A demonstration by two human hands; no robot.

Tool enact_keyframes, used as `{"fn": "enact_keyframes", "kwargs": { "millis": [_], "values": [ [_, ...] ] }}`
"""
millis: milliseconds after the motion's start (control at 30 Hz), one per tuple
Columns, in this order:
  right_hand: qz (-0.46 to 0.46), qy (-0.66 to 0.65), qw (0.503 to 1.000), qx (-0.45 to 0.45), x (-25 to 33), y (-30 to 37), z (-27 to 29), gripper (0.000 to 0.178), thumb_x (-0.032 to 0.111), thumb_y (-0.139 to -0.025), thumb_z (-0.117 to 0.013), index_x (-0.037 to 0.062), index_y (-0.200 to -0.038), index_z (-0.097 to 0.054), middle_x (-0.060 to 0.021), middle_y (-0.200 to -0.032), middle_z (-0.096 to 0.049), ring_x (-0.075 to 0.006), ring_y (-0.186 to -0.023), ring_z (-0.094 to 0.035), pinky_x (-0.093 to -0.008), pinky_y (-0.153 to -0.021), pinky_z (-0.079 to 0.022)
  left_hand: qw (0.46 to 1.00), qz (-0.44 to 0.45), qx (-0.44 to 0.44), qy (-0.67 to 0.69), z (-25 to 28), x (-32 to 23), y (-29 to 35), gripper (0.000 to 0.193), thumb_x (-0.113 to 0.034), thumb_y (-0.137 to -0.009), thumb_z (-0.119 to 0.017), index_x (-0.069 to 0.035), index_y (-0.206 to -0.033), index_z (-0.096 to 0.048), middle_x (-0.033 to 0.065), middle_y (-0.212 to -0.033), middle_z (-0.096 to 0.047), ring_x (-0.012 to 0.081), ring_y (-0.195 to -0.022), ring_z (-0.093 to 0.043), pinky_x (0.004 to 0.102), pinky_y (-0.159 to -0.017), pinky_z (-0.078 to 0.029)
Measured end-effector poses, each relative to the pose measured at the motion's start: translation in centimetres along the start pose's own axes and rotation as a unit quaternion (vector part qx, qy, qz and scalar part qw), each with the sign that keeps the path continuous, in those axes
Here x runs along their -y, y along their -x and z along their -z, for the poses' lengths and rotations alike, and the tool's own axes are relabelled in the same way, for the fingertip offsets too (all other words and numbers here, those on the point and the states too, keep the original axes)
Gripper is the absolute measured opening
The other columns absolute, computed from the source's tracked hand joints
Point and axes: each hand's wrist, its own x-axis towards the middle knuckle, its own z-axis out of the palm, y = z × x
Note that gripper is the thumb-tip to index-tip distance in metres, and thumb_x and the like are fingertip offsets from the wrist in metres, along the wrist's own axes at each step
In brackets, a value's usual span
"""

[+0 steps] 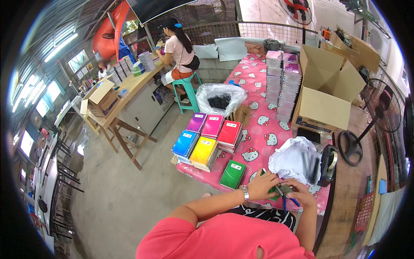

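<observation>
At the near edge of the pink cartoon-patterned tablecloth (265, 123), my left hand (263, 185) is closed on a small green spiral notebook (273, 195). My right hand (300, 194) is wrapped round pliers with blue handles (295, 201), their jaws by the notebook's coil binding. My fingers partly hide both the notebook and the jaws. Just left of my hands lies a green notebook (233, 174). Beyond it stand stacks of yellow (204, 150), blue (185, 143), red (229, 131), pink (212, 124) and purple notebooks (196, 122).
Right of my hands, black binding coils (309, 167) lie on crumpled white plastic (286, 157), beside a tape dispenser (330, 166). An open carton (321, 105) and tall notebook stacks (288, 86) stand farther back. A co-worker (179, 54) sits at another table beyond a lined bin (207, 93).
</observation>
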Motion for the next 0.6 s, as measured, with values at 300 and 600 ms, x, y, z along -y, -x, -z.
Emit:
{"fn": "enact_keyframes", "kwargs": {
  "millis": [300, 600],
  "values": [
    [-0.035, 0.186, 0.981, -0.051, 1.7, -2.1, -0.7, 0.057, 0.03, -0.07, -0.079, -0.0021, -0.115, -0.065, -0.0122, -0.124, -0.059, -0.0243, -0.116, -0.055, -0.0367, -0.103, -0.04, 0.996, 0.014, -0.043, 0.073, 0.8, 2.0, 0.1, 0.043, -0.035, -0.077, -0.076, -0.008, -0.106, -0.058, 0.0108, -0.105, -0.056, 0.0308, -0.103, -0.052, 0.0426, -0.089, -0.043],
    [-0.049, 0.001, 0.997, -0.056, 2.1, -3.2, -1.8, 0.053, 0.023, -0.069, -0.077, -0.0018, -0.114, -0.066, -0.0114, -0.121, -0.061, -0.023, -0.112, -0.057, -0.0355, -0.097, -0.044, 0.987, 0.052, -0.034, 0.145, 1.4, 3.6, 0.4, 0.039, -0.03, -0.08, -0.075, -0.005, -0.103, -0.057, 0.0126, -0.101, -0.052, 0.032, -0.1, -0.053, 0.0418, -0.085, -0.045]
  ]
}}
